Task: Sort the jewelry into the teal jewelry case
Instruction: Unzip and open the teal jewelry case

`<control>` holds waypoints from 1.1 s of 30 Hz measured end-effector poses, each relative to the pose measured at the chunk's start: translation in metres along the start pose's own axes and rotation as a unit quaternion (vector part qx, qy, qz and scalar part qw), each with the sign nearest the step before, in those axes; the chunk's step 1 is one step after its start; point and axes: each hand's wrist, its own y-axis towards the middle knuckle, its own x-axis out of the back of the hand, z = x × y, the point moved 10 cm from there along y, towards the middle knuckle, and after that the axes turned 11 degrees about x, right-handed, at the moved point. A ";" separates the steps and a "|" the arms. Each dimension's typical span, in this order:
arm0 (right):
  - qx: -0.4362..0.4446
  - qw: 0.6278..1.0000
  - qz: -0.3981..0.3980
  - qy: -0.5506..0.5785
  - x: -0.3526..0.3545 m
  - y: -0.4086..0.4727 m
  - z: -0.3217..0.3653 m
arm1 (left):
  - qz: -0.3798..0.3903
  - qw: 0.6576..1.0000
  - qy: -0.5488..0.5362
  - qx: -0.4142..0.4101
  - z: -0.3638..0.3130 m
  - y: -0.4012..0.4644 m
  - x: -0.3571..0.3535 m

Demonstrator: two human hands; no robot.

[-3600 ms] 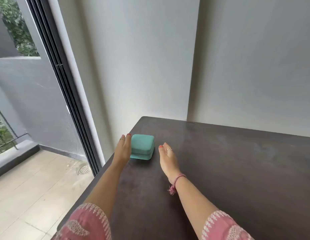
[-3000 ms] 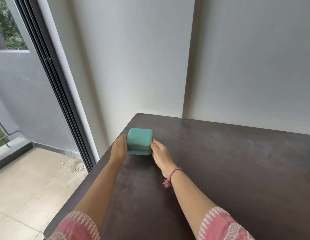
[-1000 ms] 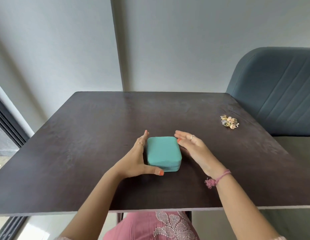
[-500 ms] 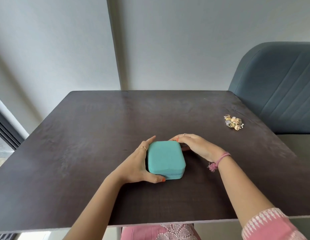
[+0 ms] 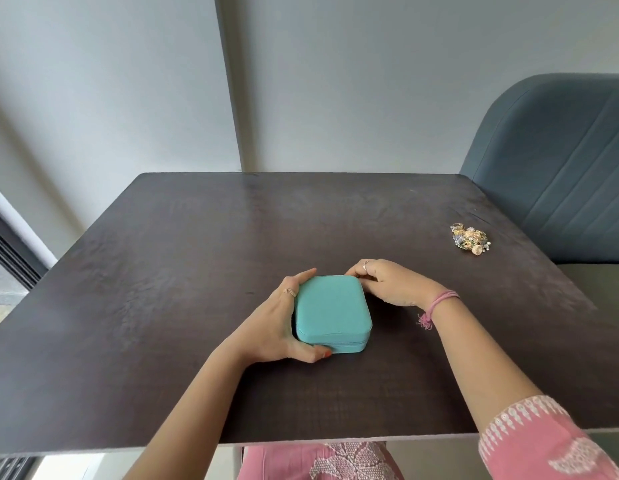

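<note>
The teal jewelry case (image 5: 332,311) lies closed and flat on the dark table (image 5: 197,258), near its middle front. My left hand (image 5: 276,323) wraps its left side, thumb along the front edge and fingers at the back left corner. My right hand (image 5: 387,285) rests at the case's back right corner, fingers curled against the edge; what they pinch there is hidden. A small heap of gold and pearl jewelry (image 5: 470,239) lies far right on the table, well apart from both hands.
A blue-grey padded chair (image 5: 557,168) stands against the table's right edge. Grey walls rise behind the table. A dark door frame (image 5: 10,251) shows at the far left.
The case was carried from the table's far left corner to its middle front. In the last half second my right hand's fingers curled onto the back right corner.
</note>
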 end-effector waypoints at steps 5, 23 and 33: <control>0.027 0.995 -0.085 -0.037 0.018 -0.024 0.006 | 0.000 1.000 0.000 0.001 0.000 0.000 0.001; 0.044 0.924 -0.274 -0.264 -0.035 -0.128 0.087 | -0.001 1.000 0.004 0.013 0.001 -0.005 -0.005; 0.074 0.948 -0.246 -0.187 -0.042 -0.109 0.102 | -0.053 0.998 -0.040 0.012 0.009 -0.025 -0.007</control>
